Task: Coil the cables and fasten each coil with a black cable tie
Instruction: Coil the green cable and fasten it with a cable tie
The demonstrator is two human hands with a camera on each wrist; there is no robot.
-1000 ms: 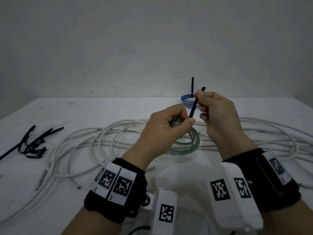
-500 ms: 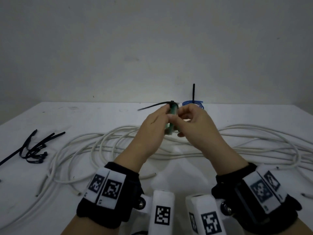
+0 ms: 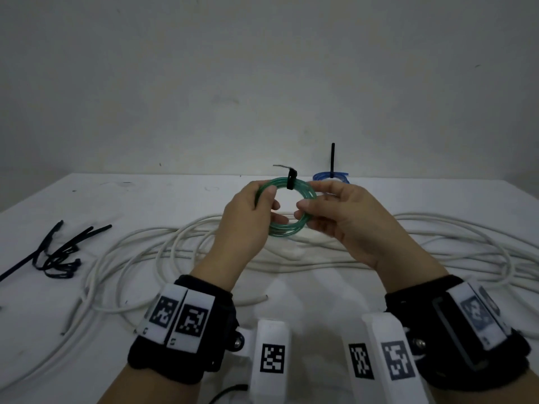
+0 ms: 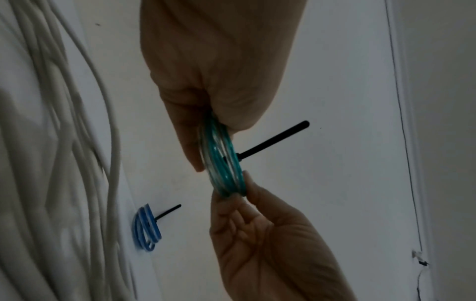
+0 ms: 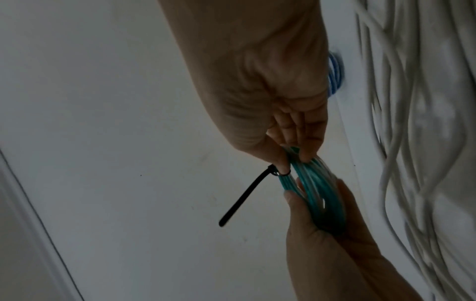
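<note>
A small green cable coil [image 3: 287, 228] is held up above the table, face-on to the head view. My left hand [image 3: 264, 204] grips its left side and my right hand [image 3: 309, 212] pinches its right side. A black cable tie [image 3: 291, 178] is cinched round the top of the coil, its tail sticking out to the left [image 5: 242, 200] [image 4: 274, 140]. A blue coil [image 3: 331, 177] [image 4: 146, 229] with its own black tie standing upright lies at the back of the table. Long white cables [image 3: 163, 252] sprawl loose across the table.
A bundle of spare black cable ties [image 3: 55, 253] lies at the left of the white table [image 3: 145, 193]. White cable loops also spread to the right [image 3: 466, 246]. A plain wall rises behind the table's far edge.
One second ago my right hand held the tie's tail upright while the coil hung from my left. The tie is now closed round the coil, and both hands have turned the coil face-on.
</note>
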